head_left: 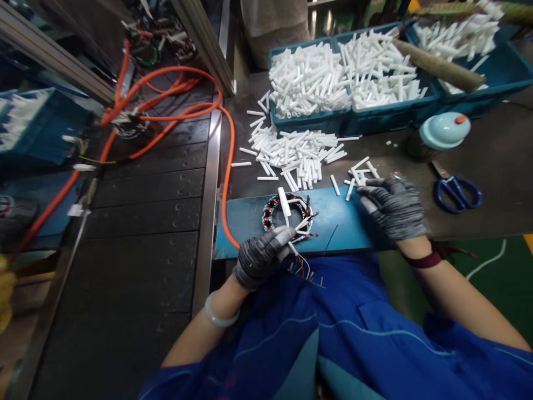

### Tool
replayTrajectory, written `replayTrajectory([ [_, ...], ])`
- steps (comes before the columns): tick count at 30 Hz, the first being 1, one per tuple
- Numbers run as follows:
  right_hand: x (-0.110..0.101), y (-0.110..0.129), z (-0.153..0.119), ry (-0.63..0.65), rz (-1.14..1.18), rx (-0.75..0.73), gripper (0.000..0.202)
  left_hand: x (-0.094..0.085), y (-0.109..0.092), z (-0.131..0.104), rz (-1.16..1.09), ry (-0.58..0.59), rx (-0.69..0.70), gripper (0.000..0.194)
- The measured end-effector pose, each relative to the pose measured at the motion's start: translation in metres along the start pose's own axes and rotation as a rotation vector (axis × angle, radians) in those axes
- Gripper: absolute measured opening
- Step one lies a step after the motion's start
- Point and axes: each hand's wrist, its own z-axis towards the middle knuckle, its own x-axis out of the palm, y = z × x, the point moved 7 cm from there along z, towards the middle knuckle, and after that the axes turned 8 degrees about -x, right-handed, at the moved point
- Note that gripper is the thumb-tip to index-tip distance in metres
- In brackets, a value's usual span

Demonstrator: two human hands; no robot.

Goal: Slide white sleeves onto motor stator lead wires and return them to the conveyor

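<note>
My left hand [266, 253], in a grey knit glove, is closed on a white-sleeved wire lead [292, 248] at the near edge of a ring-shaped motor stator [267, 219]. The stator has dark, orange and pale blue windings and lies on a blue mat [333, 214]. A thicker white tube [283, 201] stands over its ring, and coloured wire ends hang toward my lap. My right hand [393, 208], gloved alike, is bent with fingertips together beside a few loose white tubes [361, 172]. What its fingertips hold, if anything, cannot be made out.
Blue bins [308, 119] full of white tubes stand at the back, with a wooden handle [441, 66] across one. Loose tubes [300, 153] spill before them. A bottle [443, 133] and blue-handled scissors [458, 193] lie right. An orange hose [228, 189] crosses the conveyor [141, 205].
</note>
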Motion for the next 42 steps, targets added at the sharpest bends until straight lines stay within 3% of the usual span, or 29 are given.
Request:
replayTrajectory([
  [4,0.025,0.009,0.013,0.142,0.022,-0.101,0.029,0.001,-0.004,0.008,0.08,-0.062,-0.03,0.027],
  [7,0.028,0.012,0.026,0.192,0.116,-0.129,0.025,0.006,-0.003,0.012,0.103,-0.046,-0.104,0.027],
  [12,-0.006,0.035,0.009,-0.06,0.495,-0.038,0.02,0.004,-0.002,0.008,0.004,-0.053,-0.131,0.025],
  [14,-0.007,0.051,-0.006,-0.051,0.629,0.025,0.02,0.005,0.001,0.007,-0.016,-0.033,-0.149,0.025],
  [18,0.021,0.071,-0.022,0.065,0.903,0.208,0.022,0.007,0.005,0.006,-0.04,0.006,-0.181,0.026],
  [23,0.047,0.068,-0.02,0.097,1.19,0.314,0.028,0.003,0.001,0.009,-0.098,-0.04,-0.147,0.026],
  [27,0.031,0.066,-0.013,-0.003,1.123,0.109,0.018,-0.002,-0.001,0.013,-0.103,-0.07,-0.131,0.024],
  [31,0.027,0.083,-0.005,0.119,0.87,-0.147,0.024,-0.004,0.0,0.015,-0.109,-0.037,-0.139,0.024],
  [37,0.047,0.101,-0.005,0.421,1.098,0.029,0.041,-0.001,-0.003,0.013,-0.067,-0.047,-0.045,0.026],
  [42,0.034,0.111,-0.006,0.475,1.083,0.067,0.037,0.01,-0.012,0.005,0.038,-0.07,0.011,0.032],
])
